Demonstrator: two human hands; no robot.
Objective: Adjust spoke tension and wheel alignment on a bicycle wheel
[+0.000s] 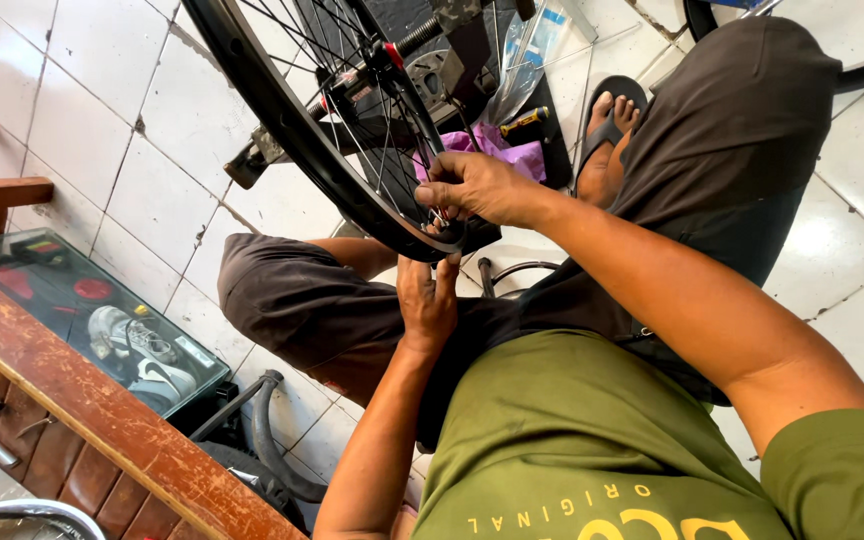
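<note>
Head view | black spoked wheel rim | left hand grip closed under rim | right hand pinching spoke

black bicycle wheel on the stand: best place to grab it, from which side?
Grip the black bicycle wheel by its rim at the low arc nearest the person, coming from below, where the left hand already touches it. The rim is a narrow, bare band there. The thin steel spokes crowd the inside, where the right hand is working.
</note>
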